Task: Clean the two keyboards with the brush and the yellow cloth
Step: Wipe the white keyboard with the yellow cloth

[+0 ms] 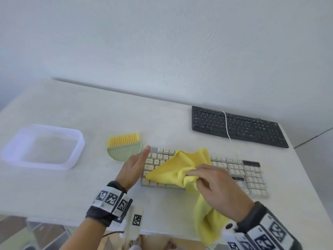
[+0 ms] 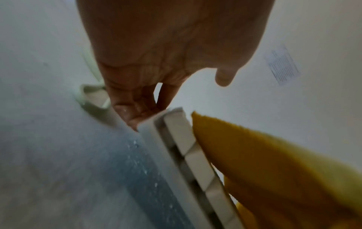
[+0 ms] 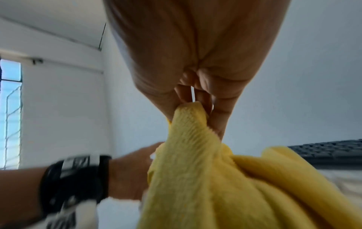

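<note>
Your right hand (image 1: 214,184) pinches the bunched yellow cloth (image 1: 182,170) over the white keyboard (image 1: 239,170) on the table (image 1: 90,186); your left hand (image 1: 134,166), fingers straight, steadies that keyboard's left end.

No legible text anywhere.

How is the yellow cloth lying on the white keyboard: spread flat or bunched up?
Bunched up. The right hand pinches the yellow cloth into folds over the white keyboard, one end hanging off the table edge.
</note>
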Available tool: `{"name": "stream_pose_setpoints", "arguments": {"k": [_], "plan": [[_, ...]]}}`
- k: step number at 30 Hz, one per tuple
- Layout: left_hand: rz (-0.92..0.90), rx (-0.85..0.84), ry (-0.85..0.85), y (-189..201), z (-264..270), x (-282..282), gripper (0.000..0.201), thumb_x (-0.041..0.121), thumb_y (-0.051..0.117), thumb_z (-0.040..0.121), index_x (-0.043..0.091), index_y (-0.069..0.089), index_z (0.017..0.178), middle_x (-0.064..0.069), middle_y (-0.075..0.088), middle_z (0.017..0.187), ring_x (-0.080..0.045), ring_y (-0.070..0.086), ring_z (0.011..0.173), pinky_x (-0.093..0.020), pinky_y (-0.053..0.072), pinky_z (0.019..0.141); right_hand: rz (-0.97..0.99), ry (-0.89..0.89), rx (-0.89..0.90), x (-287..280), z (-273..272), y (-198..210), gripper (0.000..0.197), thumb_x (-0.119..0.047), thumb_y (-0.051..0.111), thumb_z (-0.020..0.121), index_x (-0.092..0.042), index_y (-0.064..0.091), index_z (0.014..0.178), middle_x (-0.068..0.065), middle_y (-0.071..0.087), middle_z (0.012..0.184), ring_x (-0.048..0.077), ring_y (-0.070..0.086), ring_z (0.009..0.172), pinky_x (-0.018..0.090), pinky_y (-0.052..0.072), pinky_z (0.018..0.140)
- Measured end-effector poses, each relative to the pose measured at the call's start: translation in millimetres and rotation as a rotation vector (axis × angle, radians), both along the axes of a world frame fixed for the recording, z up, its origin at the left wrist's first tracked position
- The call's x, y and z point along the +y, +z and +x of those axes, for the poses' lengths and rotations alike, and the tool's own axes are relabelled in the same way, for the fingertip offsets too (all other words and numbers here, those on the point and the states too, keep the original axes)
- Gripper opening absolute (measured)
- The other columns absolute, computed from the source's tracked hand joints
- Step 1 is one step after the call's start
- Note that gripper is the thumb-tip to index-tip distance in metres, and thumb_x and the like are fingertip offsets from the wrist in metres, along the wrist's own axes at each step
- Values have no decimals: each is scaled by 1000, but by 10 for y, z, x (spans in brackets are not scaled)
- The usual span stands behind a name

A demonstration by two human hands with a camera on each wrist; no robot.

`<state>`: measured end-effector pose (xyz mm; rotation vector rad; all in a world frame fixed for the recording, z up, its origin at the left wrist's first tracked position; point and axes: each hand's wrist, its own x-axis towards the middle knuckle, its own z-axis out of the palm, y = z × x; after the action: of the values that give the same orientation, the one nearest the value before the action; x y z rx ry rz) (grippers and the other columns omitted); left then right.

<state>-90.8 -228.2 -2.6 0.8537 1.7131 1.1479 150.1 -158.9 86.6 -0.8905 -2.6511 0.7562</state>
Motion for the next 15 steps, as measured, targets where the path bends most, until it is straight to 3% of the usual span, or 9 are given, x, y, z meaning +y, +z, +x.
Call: {"name": "stream_pose_setpoints", "arguments": {"k": [1, 3, 5, 7, 9, 11, 13, 15], "plan": [[5, 44, -36, -15, -38, -7, 89, 96, 28, 83, 17, 68, 92, -8, 76, 97, -21, 69, 93, -58, 52, 100, 20, -20, 63, 5, -75, 82, 36, -18, 44, 84, -18, 74, 104, -15, 66, 94, -2, 60, 84, 9, 42, 78], [-15, 101, -77, 12, -86, -48, 102, 99, 27, 76, 20, 70, 124, 0, 73, 122, -16, 65, 114, -48, 48, 109, 28, -57, 161, 3, -244, 235, 34, -14, 48, 83, -18, 75, 103, -14, 68, 95, -9, 58, 82, 5, 39, 77], [-34, 157, -122, 77, -91, -115, 118, 105, 27, 67, 22, 56, 147, 5, 65, 137, -10, 60, 124, -36, 47, 109, 14, -86, 236, 3, -420, 351, 33, -8, 52, 82, -18, 75, 104, -13, 70, 95, -13, 56, 80, 3, 36, 74], [27, 188, -122, 143, -94, -219, 112, 104, 28, 67, 27, 57, 144, 7, 65, 136, 1, 60, 118, -17, 46, 97, -24, -117, 321, -3, -598, 433, 32, -6, 55, 83, -20, 75, 105, -13, 71, 99, -11, 59, 82, 4, 37, 73], [105, 200, -56, 274, -94, -350, 83, 93, 36, 74, 36, 62, 128, 9, 66, 123, 12, 59, 104, -6, 42, 81, -84, -152, 425, -33, -760, 496, 31, -1, 58, 87, -19, 74, 107, -15, 71, 97, -7, 61, 79, 4, 38, 69], [155, 180, -57, 407, -102, -497, 64, 84, 44, 75, 45, 55, 125, 13, 63, 121, 9, 59, 103, -9, 45, 78, -157, -178, 542, -83, -905, 531, 31, 4, 58, 90, -16, 73, 108, -22, 67, 82, -9, 57, 62, 3, 36, 57], [163, 234, -131, 462, -116, -620, 76, 81, 61, 70, 52, 41, 138, 25, 58, 123, 1, 61, 105, -15, 51, 78, -259, -171, 652, -157, -1046, 559, 30, 3, 57, 91, -15, 71, 111, -23, 63, 71, -5, 55, 54, 4, 34, 51], [185, 429, -145, 410, -173, -658, 76, 77, 68, 68, 57, 42, 137, 28, 61, 110, -4, 64, 93, -14, 49, 70, -358, -114, 727, -247, -1180, 578, 32, 2, 56, 90, -13, 69, 114, -13, 71, 87, 3, 62, 68, 10, 42, 59]]}}
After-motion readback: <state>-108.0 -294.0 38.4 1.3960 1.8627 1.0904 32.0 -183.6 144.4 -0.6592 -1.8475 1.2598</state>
